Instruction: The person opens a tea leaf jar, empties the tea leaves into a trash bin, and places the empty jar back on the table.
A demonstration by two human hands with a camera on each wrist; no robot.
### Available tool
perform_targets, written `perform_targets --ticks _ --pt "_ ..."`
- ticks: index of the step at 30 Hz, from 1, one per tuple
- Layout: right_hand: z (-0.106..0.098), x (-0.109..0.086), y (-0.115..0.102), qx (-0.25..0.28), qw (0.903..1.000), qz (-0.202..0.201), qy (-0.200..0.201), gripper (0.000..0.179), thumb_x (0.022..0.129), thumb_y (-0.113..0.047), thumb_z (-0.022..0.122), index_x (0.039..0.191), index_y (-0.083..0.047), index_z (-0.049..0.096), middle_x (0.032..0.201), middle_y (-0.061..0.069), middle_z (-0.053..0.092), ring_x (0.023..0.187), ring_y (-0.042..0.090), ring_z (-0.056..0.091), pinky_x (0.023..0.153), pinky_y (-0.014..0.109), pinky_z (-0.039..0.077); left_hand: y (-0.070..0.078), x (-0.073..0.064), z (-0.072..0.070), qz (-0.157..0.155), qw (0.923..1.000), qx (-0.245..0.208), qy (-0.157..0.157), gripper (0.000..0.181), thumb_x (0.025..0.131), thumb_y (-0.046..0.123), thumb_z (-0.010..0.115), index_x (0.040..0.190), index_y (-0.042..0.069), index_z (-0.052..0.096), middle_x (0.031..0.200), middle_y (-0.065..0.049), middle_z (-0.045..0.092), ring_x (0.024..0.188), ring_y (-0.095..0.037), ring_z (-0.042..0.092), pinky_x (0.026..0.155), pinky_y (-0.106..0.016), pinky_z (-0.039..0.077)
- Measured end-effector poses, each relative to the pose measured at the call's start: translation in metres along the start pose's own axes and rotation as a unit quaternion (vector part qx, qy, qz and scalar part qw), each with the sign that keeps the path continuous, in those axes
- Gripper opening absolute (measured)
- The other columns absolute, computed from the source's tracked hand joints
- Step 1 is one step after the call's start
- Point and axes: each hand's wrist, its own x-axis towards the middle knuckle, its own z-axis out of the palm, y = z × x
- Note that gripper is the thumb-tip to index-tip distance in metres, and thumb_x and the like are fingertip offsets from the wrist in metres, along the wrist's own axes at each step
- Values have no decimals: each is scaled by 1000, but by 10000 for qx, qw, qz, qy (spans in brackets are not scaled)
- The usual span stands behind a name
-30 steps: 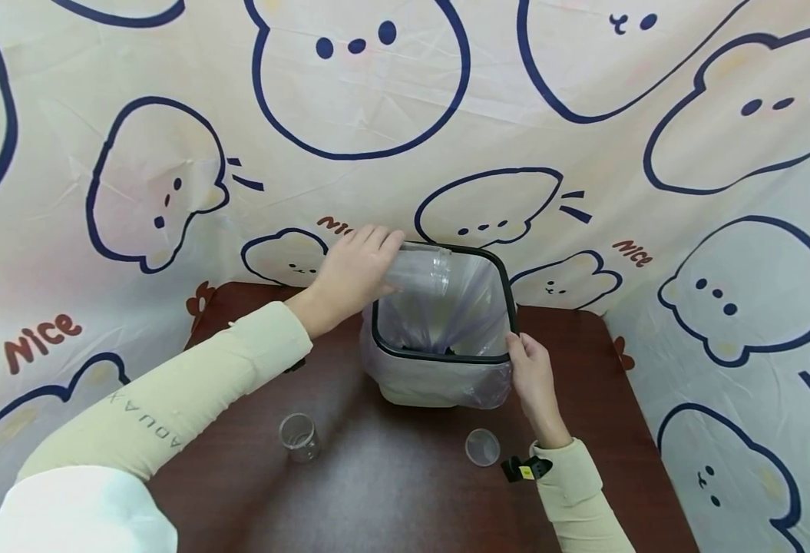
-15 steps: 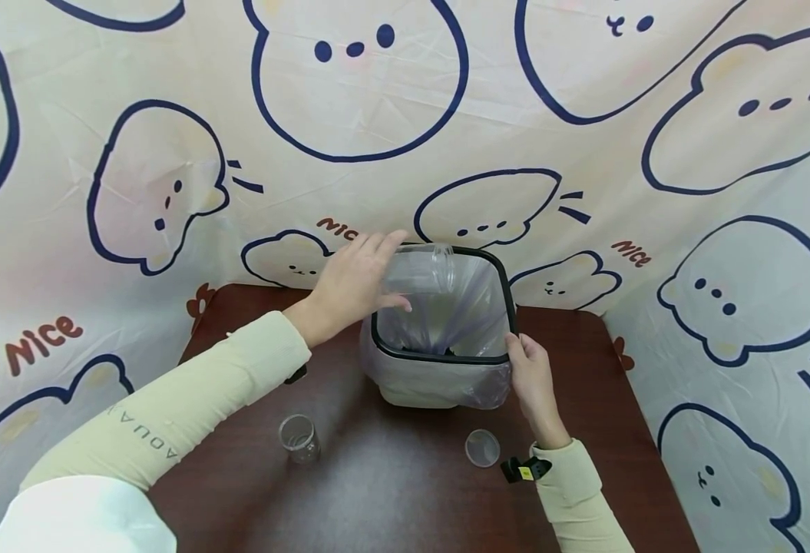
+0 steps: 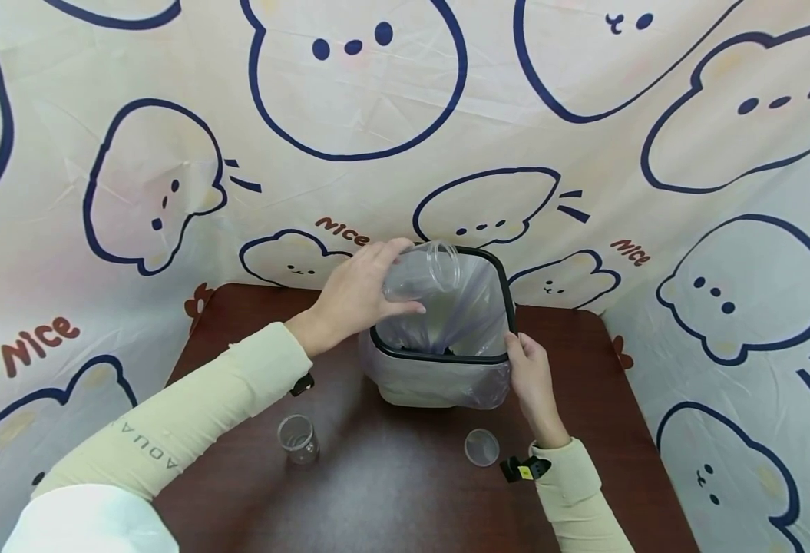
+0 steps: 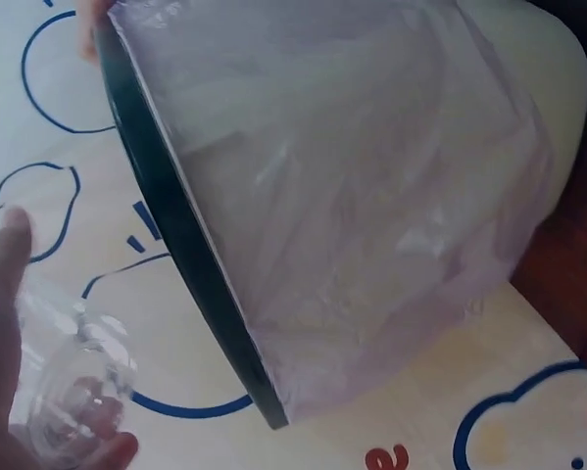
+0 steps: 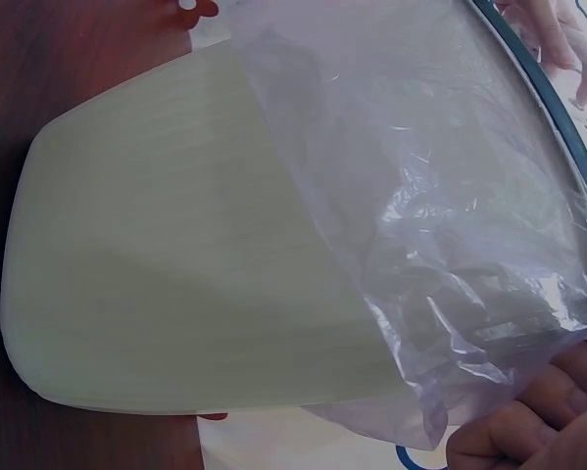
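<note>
My left hand (image 3: 352, 290) grips a clear jar (image 3: 414, 273) tipped on its side over the bin's mouth. The jar's ringed opening points to the right, and no contents show inside it. Below it stands a pale trash bin (image 5: 175, 245) with a black rim (image 3: 446, 356). A thin lilac bin liner (image 4: 362, 196) is folded out over that rim. At the near right corner, my right hand (image 3: 534, 380) pinches the rim and liner between thumb and fingers. The right wrist view shows its curled fingers (image 5: 528, 421) under the liner's edge.
On the brown table (image 3: 391, 476), a small clear cup (image 3: 299, 439) stands at the left front. A clear round lid (image 3: 481, 447) lies near the right wrist. A patterned cloth (image 3: 349, 92) hangs behind the table and along its sides.
My left hand has turned and dropped slightly, swinging the jar's opening more toward the head camera. The right hand and the bin have stayed in place.
</note>
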Motion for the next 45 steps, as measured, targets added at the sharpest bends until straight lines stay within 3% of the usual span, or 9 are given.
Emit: perform_targets --ticks 13,22,29,33,38,45 --pt "1 -1 1 77 10000 40 -13 40 108 -31 48 75 -9 47 61 -2 37 52 13 34 48 26 29 4 -4 2 -392 9985 -393 -15 74 80 40 86 137 11 49 127 -10 65 112 -24 64 90 -46 54" --pt "1 -1 3 90 10000 6 22 40 108 -31 49 75 -9 47 61 -3 37 52 12 34 48 26 29 -2 -9 1 -558 9968 -480 307 71 80 44 84 134 12 50 124 -9 66 105 -24 65 85 -45 55" --pt "1 0 2 96 9999 42 -21 40 108 -31 49 75 -8 47 62 -4 38 53 12 35 49 26 29 -7 -15 0 -307 9955 -445 782 70 80 46 84 131 7 55 124 -11 61 111 -27 55 97 -49 45" --pt "-1 0 1 103 9999 46 -22 41 108 -33 49 76 -8 47 62 -4 38 54 12 35 49 26 30 -8 -18 -1 -225 9940 -458 963 70 80 44 85 130 5 56 121 -10 60 111 -27 53 97 -48 44" --pt "-2 0 1 91 9999 43 -81 41 108 -34 48 77 -8 48 63 -3 39 55 13 36 51 27 31 -8 -23 -3 -352 9917 -668 1040 71 79 40 86 133 5 56 123 -10 60 111 -26 54 93 -47 50" --pt "-1 1 1 90 9999 23 -52 40 109 -34 48 78 -7 49 64 -2 39 56 13 37 50 27 31 -8 -37 -3 -661 9886 -960 957 75 80 37 86 139 7 51 130 -10 59 118 -26 54 99 -49 50"
